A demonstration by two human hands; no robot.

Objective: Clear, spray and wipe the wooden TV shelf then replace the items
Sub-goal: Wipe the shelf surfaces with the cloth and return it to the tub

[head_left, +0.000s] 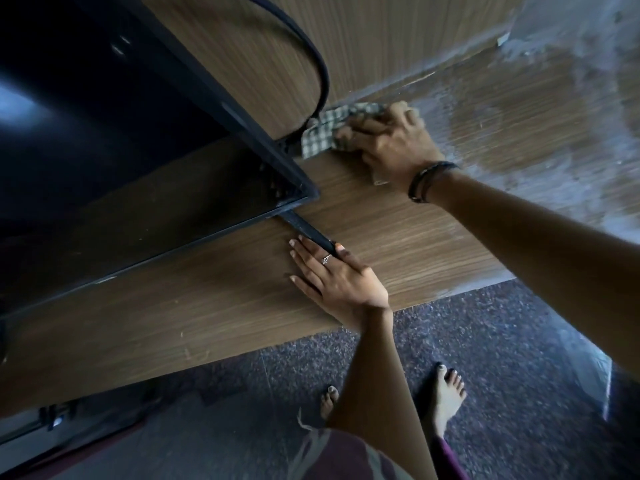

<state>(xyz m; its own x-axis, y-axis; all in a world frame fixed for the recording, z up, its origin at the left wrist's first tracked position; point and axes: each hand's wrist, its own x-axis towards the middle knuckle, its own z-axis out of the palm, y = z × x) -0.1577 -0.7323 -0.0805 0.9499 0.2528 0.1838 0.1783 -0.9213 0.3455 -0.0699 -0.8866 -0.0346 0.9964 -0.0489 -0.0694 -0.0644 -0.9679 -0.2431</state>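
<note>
A wooden TV shelf runs across the view from seven o'clock up to two o'clock, its grain running lengthwise. Toward two o'clock its surface shows pale, streaky patches; nearer the centre it looks darker and cleaner. At the back, toward twelve o'clock, a checked cloth lies bunched on the shelf where it meets the upright wooden back panel. The right hand presses down on the cloth, fingers curled over it and gripping it, a dark bracelet around the wrist. The arm reaches in from three o'clock.

Just below centre, the left hand rests flat on the shelf, fingers straight and together, pointing toward ten o'clock. A ring sits on one finger. Its fingers lie against the end of the black TV foot; it grips nothing.

The TV fills the nine to eleven o'clock area, its dark screen tilted, its lower corner close to the cloth. A black cable curves down behind it to the shelf beside the cloth.

Toward six o'clock, a speckled dark floor and the person's bare feet show below the shelf edge.
</note>
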